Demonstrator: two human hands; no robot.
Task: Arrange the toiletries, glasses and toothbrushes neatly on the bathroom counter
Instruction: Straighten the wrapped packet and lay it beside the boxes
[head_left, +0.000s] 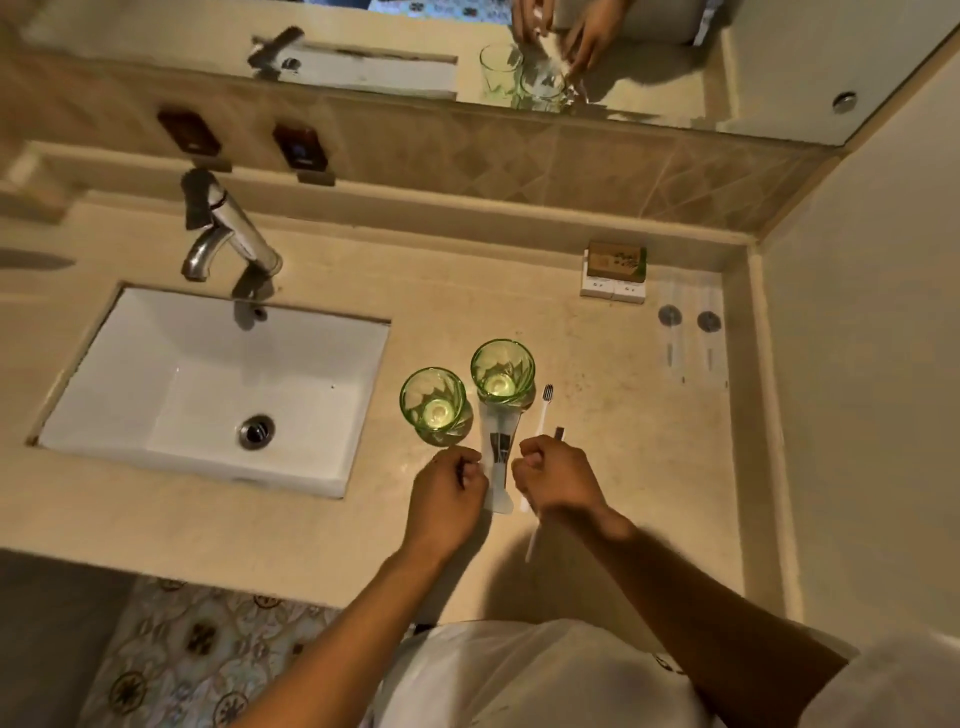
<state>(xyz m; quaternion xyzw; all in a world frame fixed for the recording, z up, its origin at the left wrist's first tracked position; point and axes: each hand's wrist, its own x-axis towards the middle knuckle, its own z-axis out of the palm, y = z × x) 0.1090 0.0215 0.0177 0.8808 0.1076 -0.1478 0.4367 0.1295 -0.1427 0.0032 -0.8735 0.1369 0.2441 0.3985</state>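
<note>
Two green glasses stand upright on the beige counter (597, 415), right of the sink: one (435, 410) nearer me, the other (503, 371) behind it. A clear plastic packet (496, 452) lies lengthwise from the far glass toward me. My left hand (447, 491) is closed on the packet's left edge. A white toothbrush (543, 410) lies right of the packet, bristles pointing away. My right hand (558, 475) is closed around a second toothbrush (559, 433); its dark head sticks out above my fist and its white handle shows below my wrist.
The white sink (208, 384) and chrome tap (228, 234) fill the left. At the back right are small stacked boxes (615, 267) and two clear wrapped items (691, 332). The side wall (857, 364) bounds the right, and a mirror (623, 62) hangs above.
</note>
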